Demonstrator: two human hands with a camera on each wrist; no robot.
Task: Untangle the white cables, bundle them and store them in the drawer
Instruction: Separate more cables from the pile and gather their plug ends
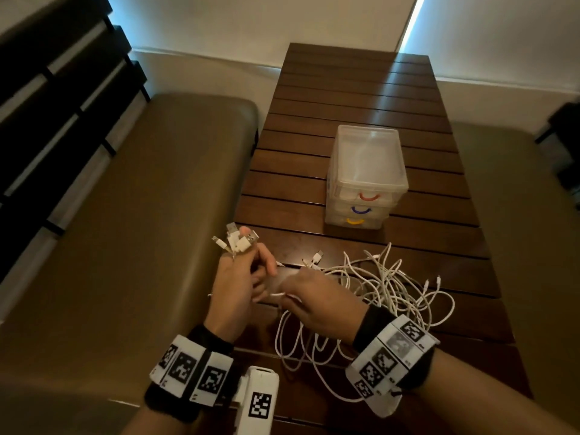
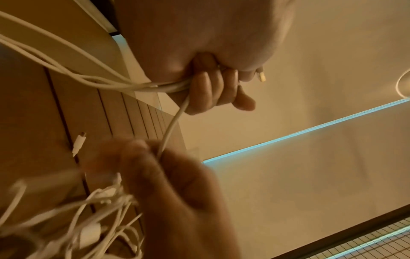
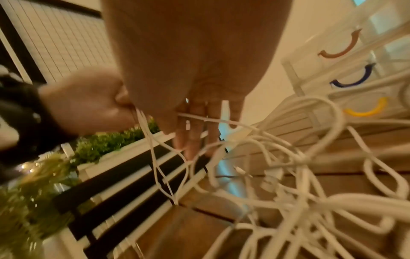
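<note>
Benches with olive cushions are seen along both long edges of the slatted wooden table, which reaches to the far wall. A clear three-drawer unit is placed near the table's middle, its drawers closed, with red, blue and yellow handles facing the near edge. White cables are spread in a loose tangle over the near half of the table, between the drawer unit and the near edge, partly covered by the right hand. A white marked device is seen at the near edge between the wrists. Several cable ends are gripped in the left hand at the near left edge, fingers curled tight around them, with the plugs fanned above the fist. One cable, stretched across from the left fist, is pinched between thumb and fingertips of the right hand.
</note>
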